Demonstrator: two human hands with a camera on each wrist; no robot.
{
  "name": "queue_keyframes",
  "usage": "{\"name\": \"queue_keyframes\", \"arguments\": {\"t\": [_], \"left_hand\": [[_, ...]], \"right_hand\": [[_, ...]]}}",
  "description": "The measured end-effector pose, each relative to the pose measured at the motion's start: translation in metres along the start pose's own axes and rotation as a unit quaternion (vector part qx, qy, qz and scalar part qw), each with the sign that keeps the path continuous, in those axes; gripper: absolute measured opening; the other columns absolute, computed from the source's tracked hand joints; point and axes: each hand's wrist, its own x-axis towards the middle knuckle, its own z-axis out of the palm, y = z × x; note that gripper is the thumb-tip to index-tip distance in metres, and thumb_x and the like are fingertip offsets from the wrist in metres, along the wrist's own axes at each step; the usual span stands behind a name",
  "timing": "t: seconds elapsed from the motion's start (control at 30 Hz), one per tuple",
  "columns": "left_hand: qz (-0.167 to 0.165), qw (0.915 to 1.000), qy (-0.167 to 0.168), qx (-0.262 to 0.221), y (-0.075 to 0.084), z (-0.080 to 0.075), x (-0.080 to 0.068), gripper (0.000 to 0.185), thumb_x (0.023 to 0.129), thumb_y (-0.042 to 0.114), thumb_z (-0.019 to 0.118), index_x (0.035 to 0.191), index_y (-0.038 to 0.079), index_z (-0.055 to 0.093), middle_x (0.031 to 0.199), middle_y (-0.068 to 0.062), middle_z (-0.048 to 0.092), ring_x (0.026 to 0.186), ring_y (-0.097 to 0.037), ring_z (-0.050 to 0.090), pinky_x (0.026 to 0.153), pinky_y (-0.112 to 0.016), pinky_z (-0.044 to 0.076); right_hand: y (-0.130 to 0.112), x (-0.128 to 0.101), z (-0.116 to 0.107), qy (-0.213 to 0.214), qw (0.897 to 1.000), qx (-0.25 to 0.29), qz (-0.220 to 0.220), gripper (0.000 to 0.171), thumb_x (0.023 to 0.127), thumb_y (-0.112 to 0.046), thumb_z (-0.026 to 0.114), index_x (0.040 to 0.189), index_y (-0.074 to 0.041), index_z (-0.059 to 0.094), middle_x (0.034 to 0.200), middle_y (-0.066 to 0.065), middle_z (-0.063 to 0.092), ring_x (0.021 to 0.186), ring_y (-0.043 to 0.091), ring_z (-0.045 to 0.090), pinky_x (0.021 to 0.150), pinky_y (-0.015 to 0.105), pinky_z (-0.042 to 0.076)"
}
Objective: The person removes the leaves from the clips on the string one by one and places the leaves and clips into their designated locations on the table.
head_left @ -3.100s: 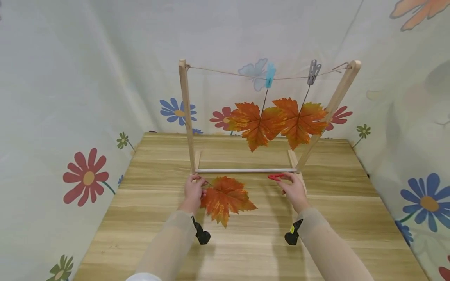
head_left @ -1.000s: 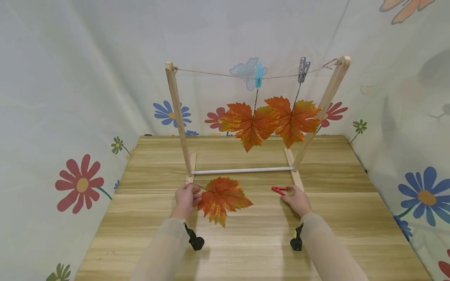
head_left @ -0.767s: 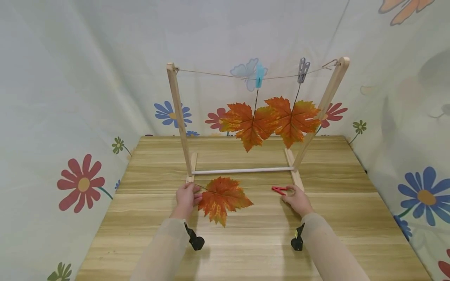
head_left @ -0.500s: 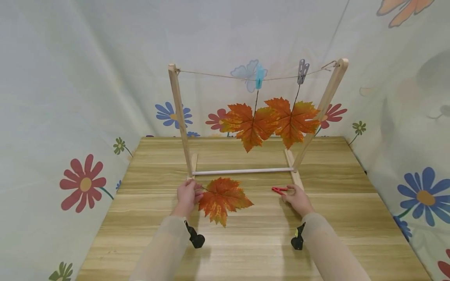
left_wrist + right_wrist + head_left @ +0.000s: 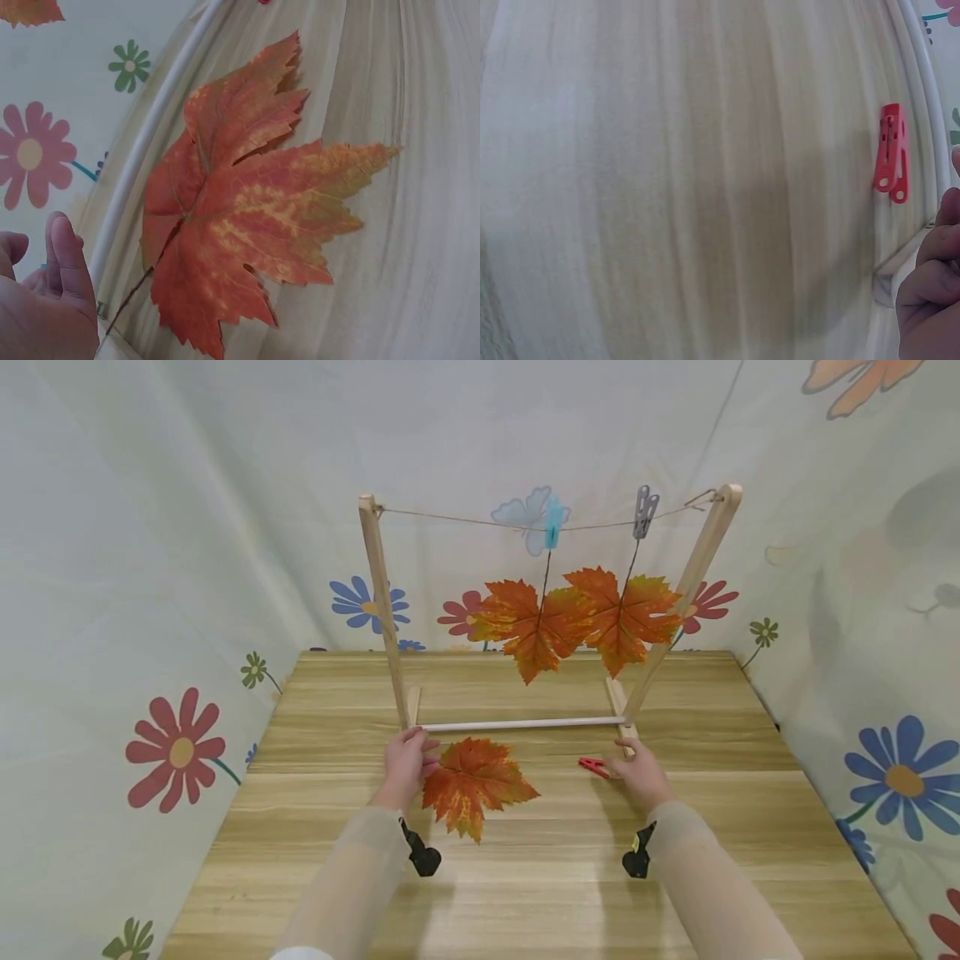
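Note:
An orange artificial maple leaf point(image 5: 478, 783) lies on the table, its dark stem running toward the wooden stand's left foot in the left wrist view. Just left of that stem, my left hand point(image 5: 407, 767) is raised with fingers extended, holding nothing. A red clothespin point(image 5: 891, 154) lies on the table to the right of the leaf. My right hand point(image 5: 641, 774) is apart from it, beside the stand's right foot, fingers loosely bent with nothing in them. Two more maple leaves point(image 5: 536, 627) hang by their stems from a blue clothespin point(image 5: 553, 524) and a grey clothespin point(image 5: 645, 512).
The wooden stand point(image 5: 386, 610) has two uprights with a thin string point(image 5: 457, 517) tied between their tops. A white rod point(image 5: 521, 724) joins the uprights low down, behind the leaf. A flower-printed curtain point(image 5: 247, 568) surrounds the wood-grain table point(image 5: 517, 893).
My left hand has let go of the leaf's stem and moved slightly up toward the rod. My right hand has released the red clothespin onto the table and drawn back from it.

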Motion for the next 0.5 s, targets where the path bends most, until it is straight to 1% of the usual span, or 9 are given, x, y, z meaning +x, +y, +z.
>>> {"name": "queue_keyframes", "arguments": {"t": [0.13, 0.23, 0.3, 0.37, 0.43, 0.5], "left_hand": [[0.006, 0.9999, -0.013, 0.007, 0.008, 0.007, -0.002, 0.039, 0.086, 0.023, 0.051, 0.122, 0.009, 0.044, 0.103, -0.018, 0.059, 0.060, -0.022, 0.060, 0.059, -0.038, 0.050], [0.012, 0.9995, -0.026, 0.010, 0.015, 0.012, -0.005, 0.039, 0.088, 0.022, 0.049, 0.123, 0.009, 0.043, 0.103, -0.018, 0.059, 0.059, -0.021, 0.060, 0.057, -0.036, 0.050], [0.012, 0.9993, -0.033, 0.014, 0.020, 0.015, -0.008, 0.039, 0.088, 0.022, 0.049, 0.124, 0.009, 0.043, 0.103, -0.017, 0.059, 0.062, -0.023, 0.060, 0.059, -0.037, 0.050], [0.010, 0.9991, -0.039, 0.014, 0.025, 0.018, -0.009, 0.039, 0.089, 0.022, 0.048, 0.124, 0.009, 0.042, 0.103, -0.016, 0.059, 0.067, -0.027, 0.060, 0.065, -0.040, 0.050], [0.012, 0.9988, -0.046, 0.014, 0.030, 0.022, -0.009, 0.038, 0.089, 0.023, 0.048, 0.124, 0.009, 0.042, 0.104, -0.015, 0.059, 0.070, -0.029, 0.059, 0.069, -0.043, 0.048], [0.013, 0.9985, -0.052, 0.010, 0.035, 0.026, -0.008, 0.038, 0.088, 0.023, 0.049, 0.124, 0.010, 0.042, 0.103, -0.015, 0.059, 0.068, -0.028, 0.059, 0.072, -0.044, 0.047]], "right_hand": [[-0.009, 0.001, -0.005, 0.009, 1.000, 0.011, -0.005, 0.056, 0.081, -0.021, 0.061, 0.128, -0.003, 0.037, 0.092, 0.019, 0.057, 0.080, 0.029, 0.055, 0.060, 0.032, 0.043], [-0.015, 0.001, -0.009, 0.019, 1.000, 0.011, -0.007, 0.056, 0.080, -0.023, 0.062, 0.127, -0.004, 0.038, 0.092, 0.020, 0.055, 0.078, 0.031, 0.053, 0.059, 0.034, 0.043], [-0.018, 0.002, -0.012, 0.023, 1.000, 0.018, -0.007, 0.055, 0.080, -0.024, 0.062, 0.126, -0.006, 0.039, 0.089, 0.023, 0.054, 0.068, 0.028, 0.052, 0.053, 0.033, 0.042], [-0.021, 0.003, -0.015, 0.022, 0.999, 0.024, -0.012, 0.053, 0.081, -0.025, 0.061, 0.126, -0.007, 0.039, 0.086, 0.024, 0.052, 0.056, 0.023, 0.049, 0.047, 0.030, 0.040], [-0.024, 0.005, -0.018, 0.022, 0.999, 0.027, -0.022, 0.052, 0.081, -0.026, 0.061, 0.125, -0.008, 0.040, 0.084, 0.023, 0.052, 0.049, 0.017, 0.044, 0.043, 0.028, 0.038], [-0.028, 0.006, -0.021, 0.026, 0.999, 0.027, -0.032, 0.051, 0.081, -0.027, 0.060, 0.125, -0.008, 0.041, 0.081, 0.020, 0.052, 0.047, 0.013, 0.041, 0.041, 0.027, 0.037]]}}
